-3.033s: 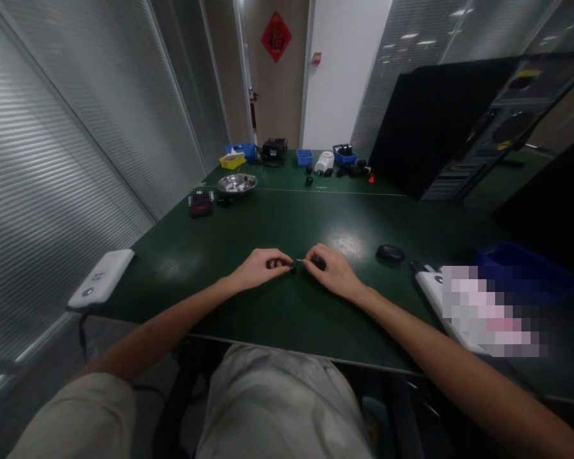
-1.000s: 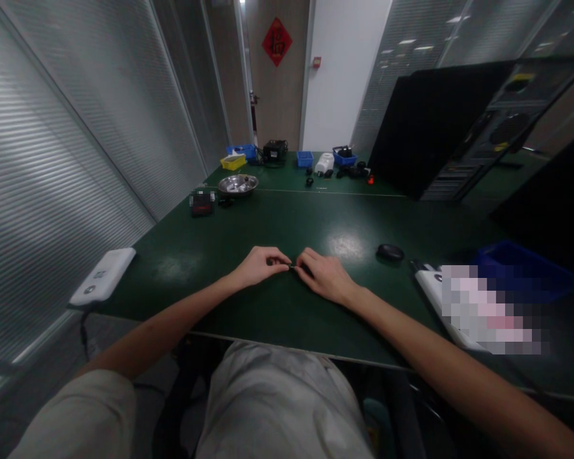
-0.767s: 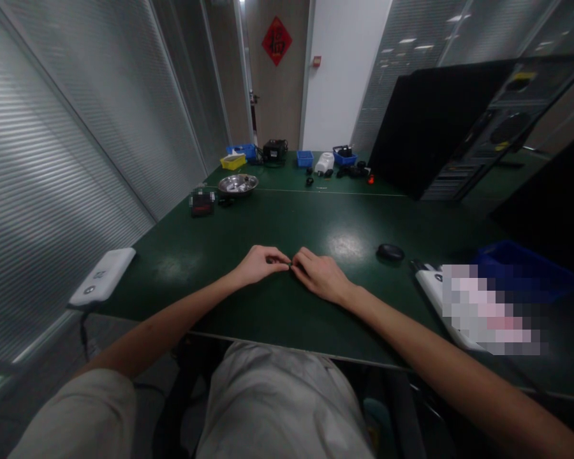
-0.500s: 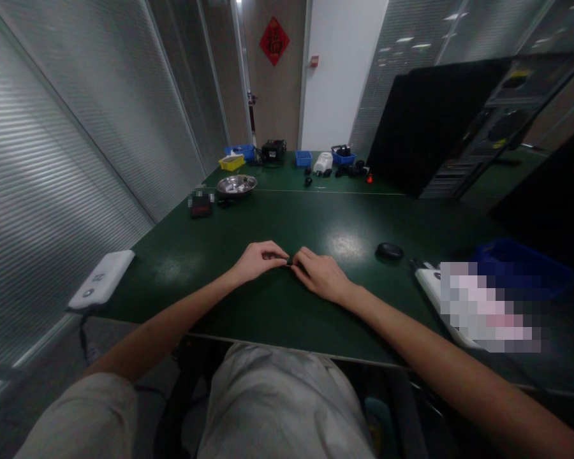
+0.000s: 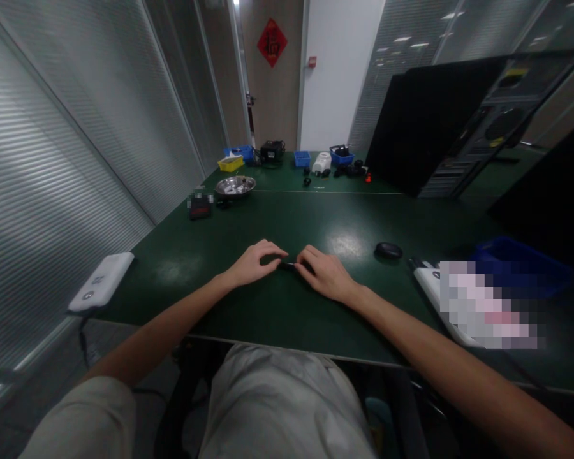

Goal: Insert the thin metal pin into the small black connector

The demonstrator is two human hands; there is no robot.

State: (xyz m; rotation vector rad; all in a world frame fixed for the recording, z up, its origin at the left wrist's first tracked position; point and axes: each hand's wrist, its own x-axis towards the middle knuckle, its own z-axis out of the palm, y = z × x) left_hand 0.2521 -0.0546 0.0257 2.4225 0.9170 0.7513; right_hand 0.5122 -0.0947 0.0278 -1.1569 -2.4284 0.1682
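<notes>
A small, dark, slender object (image 5: 287, 266) lies low between my two hands, over the green tabletop (image 5: 287, 223). Its kind is too small to make out. My right hand (image 5: 326, 274) has its thumb and fingertips closed on the object's right end. At the other end is my left hand (image 5: 254, 264), its thumb and forefinger spread apart. The left thumb tip is close to the object; I cannot tell whether it touches.
A black mouse (image 5: 388, 250) lies right of my hands, near a white device (image 5: 442, 306) and a blue bin (image 5: 521, 268). Another white device (image 5: 101, 280) sits at the left edge. Farther back are a metal bowl (image 5: 235, 186), small trays and a computer tower (image 5: 435, 127).
The left fingers have opened from their pinch, and the hand has shifted slightly left. More of the dark object shows. My right hand stays almost in place, with its fingers closed.
</notes>
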